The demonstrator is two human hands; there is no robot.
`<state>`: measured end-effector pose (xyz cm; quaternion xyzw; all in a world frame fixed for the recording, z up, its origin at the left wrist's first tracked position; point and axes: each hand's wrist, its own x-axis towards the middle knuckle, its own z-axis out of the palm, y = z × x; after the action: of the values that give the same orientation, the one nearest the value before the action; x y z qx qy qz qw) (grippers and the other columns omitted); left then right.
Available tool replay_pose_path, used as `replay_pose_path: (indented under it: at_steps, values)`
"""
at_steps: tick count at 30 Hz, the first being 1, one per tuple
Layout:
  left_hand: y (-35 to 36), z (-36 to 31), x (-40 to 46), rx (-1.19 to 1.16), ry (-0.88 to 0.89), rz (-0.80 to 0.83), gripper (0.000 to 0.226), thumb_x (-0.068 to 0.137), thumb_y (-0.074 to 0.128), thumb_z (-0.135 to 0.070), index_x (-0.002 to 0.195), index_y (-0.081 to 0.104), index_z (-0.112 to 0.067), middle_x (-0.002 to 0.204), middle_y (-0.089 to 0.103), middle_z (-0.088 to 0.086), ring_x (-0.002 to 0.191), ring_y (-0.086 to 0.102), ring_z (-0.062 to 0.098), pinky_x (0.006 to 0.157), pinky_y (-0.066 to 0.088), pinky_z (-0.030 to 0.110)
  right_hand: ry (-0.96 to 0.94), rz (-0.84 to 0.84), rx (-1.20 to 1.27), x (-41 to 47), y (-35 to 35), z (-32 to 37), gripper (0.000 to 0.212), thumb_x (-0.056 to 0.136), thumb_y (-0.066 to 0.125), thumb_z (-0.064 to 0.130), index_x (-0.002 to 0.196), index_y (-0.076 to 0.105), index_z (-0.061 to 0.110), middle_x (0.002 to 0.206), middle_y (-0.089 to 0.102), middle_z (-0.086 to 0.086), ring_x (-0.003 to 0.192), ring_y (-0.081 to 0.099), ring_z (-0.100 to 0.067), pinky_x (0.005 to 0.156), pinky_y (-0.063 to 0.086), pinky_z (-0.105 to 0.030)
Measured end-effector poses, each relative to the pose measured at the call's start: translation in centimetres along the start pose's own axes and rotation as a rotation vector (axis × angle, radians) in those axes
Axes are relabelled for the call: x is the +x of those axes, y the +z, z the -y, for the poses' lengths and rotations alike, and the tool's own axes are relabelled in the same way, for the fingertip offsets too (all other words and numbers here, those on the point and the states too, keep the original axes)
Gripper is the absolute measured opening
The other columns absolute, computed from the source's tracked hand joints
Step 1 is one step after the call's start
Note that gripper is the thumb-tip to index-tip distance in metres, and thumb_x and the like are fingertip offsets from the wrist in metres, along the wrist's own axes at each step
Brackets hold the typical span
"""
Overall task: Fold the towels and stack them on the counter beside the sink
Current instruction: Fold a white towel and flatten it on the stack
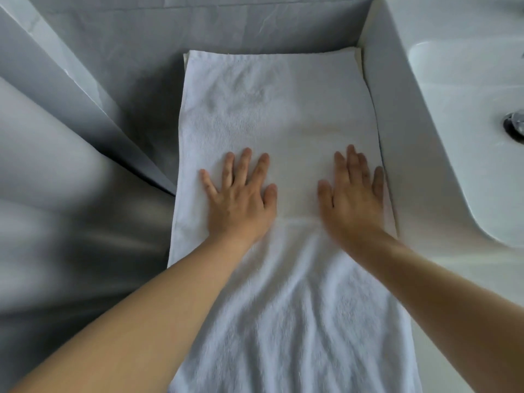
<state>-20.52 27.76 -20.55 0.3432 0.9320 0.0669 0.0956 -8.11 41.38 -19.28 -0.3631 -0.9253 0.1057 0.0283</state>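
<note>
One view only, from the head, looking steeply down and a little forward over both forearms. It sits close: the left grip (239, 198) and the right grip (353, 194) land mid-frame, arms running out through the bottom corners. Beyond the grips the white towel (272, 109) stretches to the wall; right of the right grip, the sink (465, 143) bends with the wide-angle edge. The left margin smears into blur.
</note>
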Motion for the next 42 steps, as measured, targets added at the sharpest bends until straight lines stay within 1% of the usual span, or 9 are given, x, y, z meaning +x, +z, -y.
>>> replay_pose_path:
  at_steps: [5, 14, 17, 20, 25, 29, 32, 36, 42]
  values:
    - [0.2, 0.1, 0.1, 0.045, 0.01, -0.007, 0.06, 0.101, 0.015, -0.051, 0.157, -0.001, -0.039, 0.167, -0.006, -0.008, 0.153, -0.012, 0.02, 0.116, -0.008, 0.066, -0.274, 0.107, -0.098, -8.1, 0.9, -4.0, 0.067, 0.097, 0.016, 0.056, 0.156, 0.022, 0.025, 0.163, 0.016, -0.002, 0.15, 0.016, -0.023, 0.121, 0.007, -0.044]
    - [-0.7, -1.0, -0.8, 0.063, 0.008, -0.005, 0.06, 0.104, 0.018, -0.045, 0.159, 0.002, -0.029, 0.167, -0.005, -0.001, 0.153, -0.009, 0.027, 0.118, -0.009, 0.063, -0.231, 0.008, -0.088, -8.6, 1.3, -5.9, 0.065, 0.095, 0.027, 0.051, 0.153, 0.03, 0.024, 0.161, 0.024, -0.006, 0.149, 0.021, -0.024, 0.121, 0.01, -0.039]
    - [-0.6, -3.7, -5.9, -0.002, 0.155, -0.134, 0.061, 0.101, 0.027, -0.042, 0.158, 0.019, -0.022, 0.166, 0.012, 0.003, 0.153, 0.007, 0.03, 0.12, -0.003, 0.06, -0.237, -0.009, -0.073, -8.5, 1.3, -6.0, 0.065, 0.094, 0.029, 0.051, 0.153, 0.033, 0.023, 0.16, 0.026, -0.008, 0.148, 0.023, -0.026, 0.121, 0.012, -0.04]
    - [1.1, -3.2, -12.0, 0.015, 0.201, -0.08, 0.062, 0.097, 0.027, -0.046, 0.155, 0.029, -0.024, 0.164, 0.022, 0.003, 0.152, 0.018, 0.029, 0.12, 0.005, 0.06, -0.242, -0.004, -0.065, -8.5, 1.3, -6.0, 0.065, 0.094, 0.027, 0.051, 0.153, 0.032, 0.023, 0.161, 0.024, -0.008, 0.148, 0.021, -0.027, 0.121, 0.011, -0.041]
    - [2.4, -0.1, -13.8, 0.072, 0.088, 0.011, 0.065, 0.098, 0.01, -0.053, 0.159, 0.0, -0.034, 0.167, -0.006, -0.005, 0.153, -0.011, 0.022, 0.12, -0.006, 0.06, -0.244, 0.055, -0.074, -8.3, 1.3, -6.2, 0.069, 0.093, 0.02, 0.054, 0.155, 0.024, 0.025, 0.163, 0.016, -0.005, 0.151, 0.012, -0.023, 0.122, 0.003, -0.038]
    - [2.2, -0.8, -14.0, 0.065, 0.08, 0.004, 0.065, 0.097, 0.013, -0.052, 0.159, 0.004, -0.034, 0.168, -0.002, -0.005, 0.154, -0.008, 0.022, 0.119, -0.004, 0.061, -0.208, 0.085, -0.063, -8.7, 0.5, -5.5, 0.072, 0.092, 0.015, 0.053, 0.156, 0.022, 0.021, 0.164, 0.012, -0.007, 0.151, 0.009, -0.024, 0.121, -0.005, -0.042]
    - [2.2, -0.7, -13.9, 0.068, 0.067, 0.0, 0.065, 0.096, 0.015, -0.052, 0.159, 0.008, -0.036, 0.168, 0.001, -0.006, 0.154, -0.006, 0.021, 0.12, -0.003, 0.06, -0.223, 0.049, -0.036, -11.8, -0.4, -3.8, 0.068, 0.095, 0.022, 0.047, 0.155, 0.023, 0.016, 0.163, 0.014, -0.009, 0.15, 0.012, -0.026, 0.121, -0.003, -0.047]
    - [2.3, -0.8, -13.9, 0.061, 0.05, -0.013, 0.066, 0.094, 0.014, -0.052, 0.158, 0.007, -0.037, 0.167, 0.001, -0.008, 0.154, -0.005, 0.019, 0.12, -0.004, 0.06, -0.248, 0.135, -0.026, -17.1, 0.6, -4.2, 0.064, 0.098, 0.017, 0.053, 0.157, 0.016, 0.027, 0.164, 0.007, -0.002, 0.152, 0.004, -0.023, 0.121, -0.001, -0.045]
    - [2.3, -0.8, -13.7, 0.057, 0.059, -0.014, 0.064, 0.096, 0.013, -0.051, 0.158, 0.004, -0.038, 0.167, -0.002, -0.008, 0.154, -0.007, 0.019, 0.12, -0.006, 0.059, -0.236, 0.153, -0.086, -17.3, 0.8, -5.0, 0.066, 0.096, 0.014, 0.056, 0.157, 0.008, 0.032, 0.165, 0.0, 0.002, 0.152, -0.004, -0.022, 0.12, -0.002, -0.052]
